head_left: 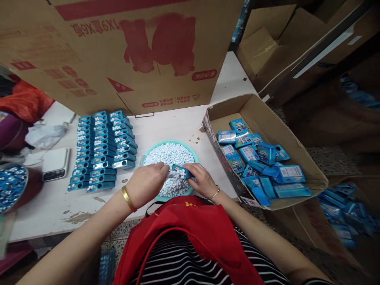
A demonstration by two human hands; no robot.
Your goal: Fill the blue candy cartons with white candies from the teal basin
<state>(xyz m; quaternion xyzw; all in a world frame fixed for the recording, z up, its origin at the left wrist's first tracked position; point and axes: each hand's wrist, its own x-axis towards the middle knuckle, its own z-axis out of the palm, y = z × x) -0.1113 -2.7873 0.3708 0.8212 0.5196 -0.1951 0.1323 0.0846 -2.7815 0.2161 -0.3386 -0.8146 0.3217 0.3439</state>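
My right hand (202,180) grips a small blue box (181,171) heaped with white tablets, over a teal bowl (151,152) full of the same white tablets (172,156). My left hand (147,183) meets the box from the left, its fingers pinched at the open end on the tablets. Both hands hover over the bowl's near half. Three rows of filled blue boxes (102,150) lie on the white table (178,124) to the left of the bowl.
An open cardboard tray (267,114) on the right holds several loose blue boxes (261,166). A large cardboard carton (124,55) stands behind the bowl. A white scale (55,163) and a red bowl of blue pieces (13,185) sit at left. More blue boxes (344,213) lie lower right.
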